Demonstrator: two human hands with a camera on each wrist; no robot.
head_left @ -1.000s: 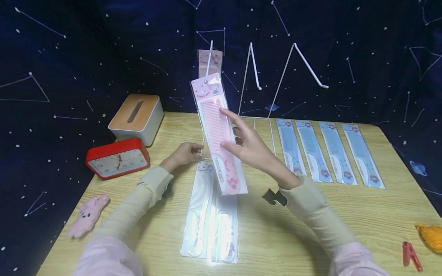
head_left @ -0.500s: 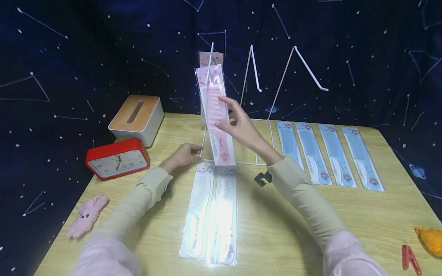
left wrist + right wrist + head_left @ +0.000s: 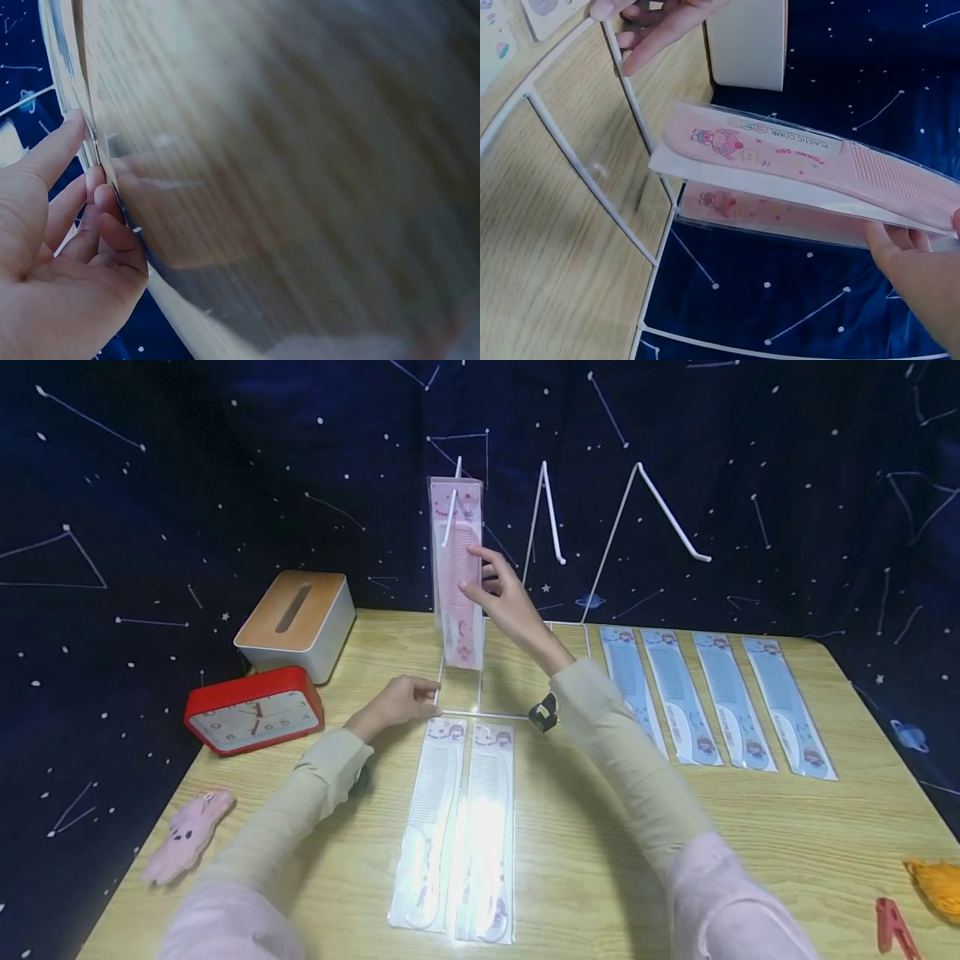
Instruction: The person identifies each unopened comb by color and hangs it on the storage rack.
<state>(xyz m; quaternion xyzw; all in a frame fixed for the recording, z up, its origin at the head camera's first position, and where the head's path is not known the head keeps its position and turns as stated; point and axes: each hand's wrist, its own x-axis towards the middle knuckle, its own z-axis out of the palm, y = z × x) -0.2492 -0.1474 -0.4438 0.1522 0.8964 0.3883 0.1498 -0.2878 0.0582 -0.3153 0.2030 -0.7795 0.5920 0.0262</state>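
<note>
My right hand (image 3: 506,593) pinches the right edge of a pink comb (image 3: 463,639) in a clear packet, thumb in front and fingers behind. The packet hangs upright at the left hook of a white wire rack (image 3: 592,180), whose tip shows in front of the header card. Behind it hangs a second pink packaged comb (image 3: 742,214), mostly covered in the head view. My left hand (image 3: 397,702) grips the front left corner of the rack's base between thumb and fingers. Two white packaged combs (image 3: 429,793) lie side by side just before the rack.
Several blue packaged combs (image 3: 682,706) lie in a row on the right. On the left are a wood-topped tissue box (image 3: 330,622), a red clock (image 3: 255,714) and a pink plush (image 3: 187,835). A red clothespin (image 3: 892,922) and orange yarn (image 3: 933,881) lie at front right.
My right hand has carried the pink comb up and back, and its header has come onto the left hook, in line with the comb behind. My left hand stays at the rack's corner.
</note>
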